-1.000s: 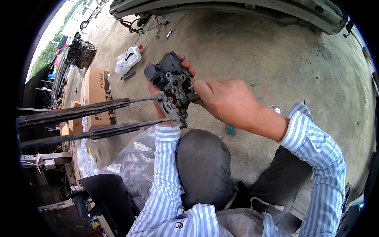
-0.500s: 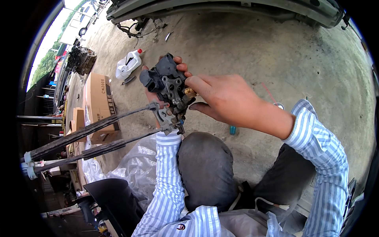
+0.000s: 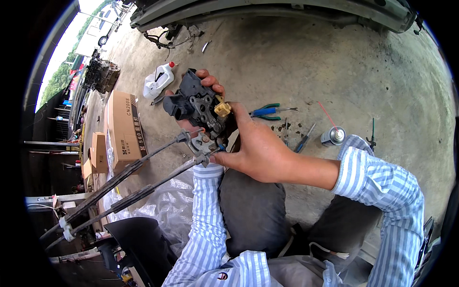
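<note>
A car door latch (image 3: 203,107), black plastic housing with greasy metal plates, is held up in front of me over my knees. My left hand (image 3: 210,81) wraps it from behind, its fingertips curling over the top edge; the palm is hidden. Against the lower right side, my right hand (image 3: 263,148) grips the latch, thumb near the metal bracket and fingers partly hidden behind. A yellow-brown plastic piece (image 3: 222,109) sits on the latch's right side, close to my right index finger. Two black-sleeved cables (image 3: 138,192) run from the bracket toward the lower left.
On the concrete floor lie blue-and-green-handled pliers (image 3: 267,112), a screwdriver (image 3: 304,139) and several small dark bits. A spray can (image 3: 333,136) with a red straw stands right of them. A white jug (image 3: 158,81) and cardboard boxes (image 3: 123,126) are at left; plastic wrap (image 3: 167,193) lies below.
My right hand has shifted down from its pinch by the yellow-brown piece to a wider grip on the latch's lower right. The latch has moved slightly left, and the floor tools have come into view.
</note>
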